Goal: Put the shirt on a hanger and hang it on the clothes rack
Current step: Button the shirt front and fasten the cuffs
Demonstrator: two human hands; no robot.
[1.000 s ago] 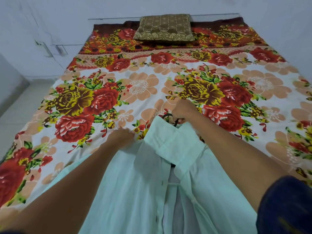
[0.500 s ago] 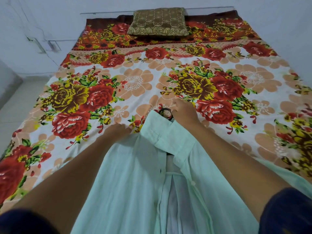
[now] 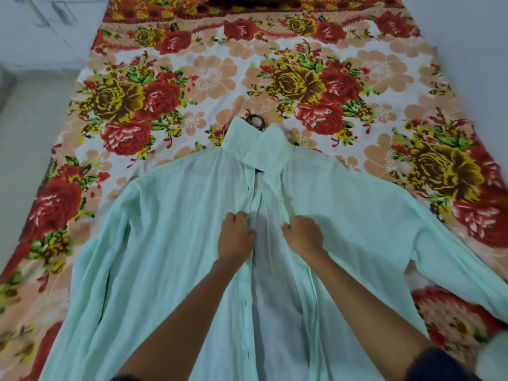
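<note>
So the pale mint-green button-up shirt (image 3: 170, 243) is lying face-up on the bed with the dark hanger hook (image 3: 255, 121) poking out past the collar (image 3: 257, 148), meaning the hanger's already inside it. What just changed: half a second ago my hands were up by the collar and shoulder, fussing with the hook end. Now both have dropped down to the chest. My left hand (image 3: 235, 237) is curled down on the left front edge and my right hand (image 3: 302, 236) is pinching the right front edge, fingers closed on the fabric strip. The front is still open, with the white inner layer showing between the two edges.

My read is that the hanger step is basically done and I'm onto tidying or closing the front before lifting it. Buttoning probably comes next, though that's a guess.

Room-wise: the shirt's sleeves spread wide, the right one (image 3: 453, 259) running off toward the right side of the bed, the left one (image 3: 90, 270) close to the left edge of the floral bedsheet (image 3: 209, 78). Plenty of bare bed beyond the collar. There's pale floor (image 3: 24, 166) on the left. The clothes rack isn't in view, so no idea which way I'll carry this. I'd watch the sleeves dragging when it comes up.
</note>
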